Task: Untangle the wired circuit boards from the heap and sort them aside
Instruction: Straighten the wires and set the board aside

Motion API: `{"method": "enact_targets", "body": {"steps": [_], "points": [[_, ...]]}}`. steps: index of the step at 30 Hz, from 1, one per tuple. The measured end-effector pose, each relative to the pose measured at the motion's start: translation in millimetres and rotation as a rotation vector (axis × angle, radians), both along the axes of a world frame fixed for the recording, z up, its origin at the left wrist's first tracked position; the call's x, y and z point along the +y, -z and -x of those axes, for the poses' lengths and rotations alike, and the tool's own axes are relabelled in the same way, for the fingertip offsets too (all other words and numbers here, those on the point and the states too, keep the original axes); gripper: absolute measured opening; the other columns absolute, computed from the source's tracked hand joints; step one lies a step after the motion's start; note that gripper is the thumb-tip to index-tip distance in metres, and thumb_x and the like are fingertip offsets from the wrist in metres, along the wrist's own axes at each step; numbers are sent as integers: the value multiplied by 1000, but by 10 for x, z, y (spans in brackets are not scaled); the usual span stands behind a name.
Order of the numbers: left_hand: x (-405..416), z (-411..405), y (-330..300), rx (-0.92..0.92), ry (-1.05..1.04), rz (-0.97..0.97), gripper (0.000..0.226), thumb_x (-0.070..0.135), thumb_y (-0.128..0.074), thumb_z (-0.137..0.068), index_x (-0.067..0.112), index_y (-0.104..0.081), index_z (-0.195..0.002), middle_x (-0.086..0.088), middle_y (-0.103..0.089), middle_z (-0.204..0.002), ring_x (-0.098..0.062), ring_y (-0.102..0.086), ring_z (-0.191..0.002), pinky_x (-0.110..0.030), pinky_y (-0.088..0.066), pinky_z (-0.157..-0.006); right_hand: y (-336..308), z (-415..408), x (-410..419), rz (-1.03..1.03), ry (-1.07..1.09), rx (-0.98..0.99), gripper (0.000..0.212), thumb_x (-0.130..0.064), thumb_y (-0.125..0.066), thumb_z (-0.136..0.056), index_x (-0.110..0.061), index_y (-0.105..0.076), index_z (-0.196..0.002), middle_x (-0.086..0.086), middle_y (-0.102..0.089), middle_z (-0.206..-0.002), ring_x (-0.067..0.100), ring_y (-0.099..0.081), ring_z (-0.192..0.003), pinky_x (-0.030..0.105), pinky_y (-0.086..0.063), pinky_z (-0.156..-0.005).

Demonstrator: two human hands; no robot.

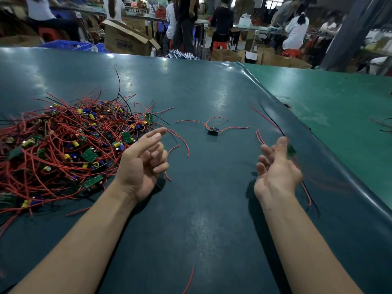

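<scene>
Dark green mat (201, 219) holds wire heap (63, 145); left hand (142, 166) relaxed, right hand (275, 170) blurred, grip unclear.

Only the cardboard box (125, 40) far behind the surface, left of centre, carries dark printed lettering, upside down and too blurred to read.

A factory assembly floor: seated workers (296, 28) at long benches (244, 28), cardboard cartons (125, 40), plastic stools (220, 46).
</scene>
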State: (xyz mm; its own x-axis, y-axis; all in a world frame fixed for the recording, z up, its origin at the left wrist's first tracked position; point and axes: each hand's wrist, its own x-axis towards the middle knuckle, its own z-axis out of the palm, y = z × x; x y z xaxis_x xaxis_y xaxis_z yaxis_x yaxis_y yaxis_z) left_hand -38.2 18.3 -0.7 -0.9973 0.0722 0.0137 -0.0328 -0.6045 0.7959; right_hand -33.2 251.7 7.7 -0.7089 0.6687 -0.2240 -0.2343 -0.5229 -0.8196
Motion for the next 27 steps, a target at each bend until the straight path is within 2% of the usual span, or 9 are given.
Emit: {"method": "enact_targets", "body": {"steps": [2, 5, 7, 9, 12, 14, 17, 21, 27], "points": [[3, -5, 3, -13, -7, 24, 20, 20, -51, -88, 13, -59, -106, 6, -30, -58, -8, -22, -50, -19, -19, -41, 38, 21, 27, 110, -55, -79, 19, -24, -69, -91, -11, -59, -80, 3, -67, -76, 2, -54, -39, 12, -41, -39], [46, 7, 9, -6, -123, 188, 13, 16, -50, -95, 12, -62, -97, 7, -38, -55, -8, -28, -47, -18, -23, -40, 67, 49, 46, 94, -108, -102, 13, -11, -65, -92, -10, -59, -80, 4, -64, -73, 3, -52, -38, 13, -40, -38], [87, -4, 42, 128, -343, 609, 12, 13, -57, -95, 12, -66, -87, 6, -51, -56, -11, -42, -48, -20, -36, -44, 74, 51, 34, 35, -137, -109, 12, -9, -63, -92, -11, -59, -81, 4, -62, -69, 4, -50, -37, 14, -38, -37], [115, -43, 102, 327, -536, 1106, 8, 15, -65, -91, 14, -68, -84, 2, -63, -68, -19, -56, -63, -27, -46, -61, 92, 57, 4, -63, -165, -108, 12, -9, -62, -92, -11, -59, -81, 4, -60, -66, 6, -48, -36, 15, -36, -36], [69, -62, 132, 498, -682, 1466, 7, 16, -68, -87, 12, -70, -92, -5, -66, -86, -29, -55, -86, -38, -43, -78, 118, 53, -89, -246, -216, -99, 14, -10, -61, -94, -13, -57, -80, 2, -59, -63, 8, -45, -36, 17, -34, -34], [-24, -18, 128, 410, -803, 1631, 19, 21, -67, -86, 12, -69, -104, -11, -63, -102, -35, -50, -101, -42, -39, -86, 129, 35, -155, -352, -248, -93, 13, -11, -59, -95, -13, -57, -82, 1, -59, -61, 8, -45, -35, 17, -34, -34], [-219, 24, 114, 45, -825, 1857, 39, 27, -63, -86, 9, -61, -120, -20, -54, -123, -40, -43, -116, -48, -36, -94, 146, 10, -216, -470, -289, -84, 10, -11, -59, -95, -12, -60, -85, -2, -60, -58, 8, -45, -34, 18, -34, -33], [-329, 25, 110, -133, -718, 2003, 31, 29, -62, -89, 6, -67, -110, -20, -54, -120, -41, -47, -112, -48, -36, -95, 174, 9, -243, -585, -324, -91, 10, -14, -59, -95, -14, -61, -84, -5, -62, -56, 9, -46, -34, 18, -33, -33], [-341, 12, 79, -143, -747, 1850, 26, 11, -65, -87, 5, -66, -113, -23, -56, -116, -42, -51, -109, -48, -38, -98, 193, 19, -237, -603, -322, -80, 11, -15, -60, -94, -14, -61, -83, -6, -62, -52, 8, -45, -34, 18, -33, -33]]}}
